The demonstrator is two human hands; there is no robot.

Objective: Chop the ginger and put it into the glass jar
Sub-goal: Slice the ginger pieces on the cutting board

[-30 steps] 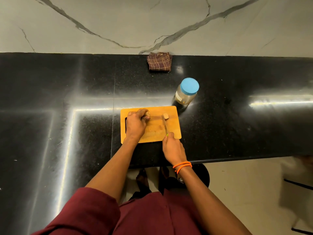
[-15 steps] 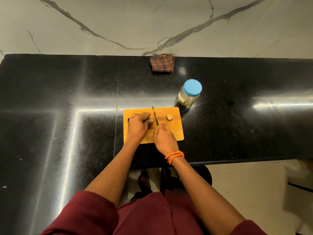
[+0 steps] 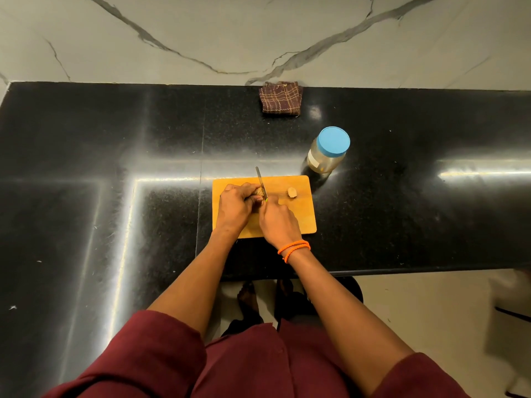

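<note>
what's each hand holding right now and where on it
The left hand grips the ginger, covering all but its right end. The right hand holds the knife by its handle, which is mostly hidden.

black countertop (image 3: 402, 225) | cutting board (image 3: 298, 219) | glass jar (image 3: 326, 156) (blue-lidded) | checked cloth (image 3: 281, 98)
</note>
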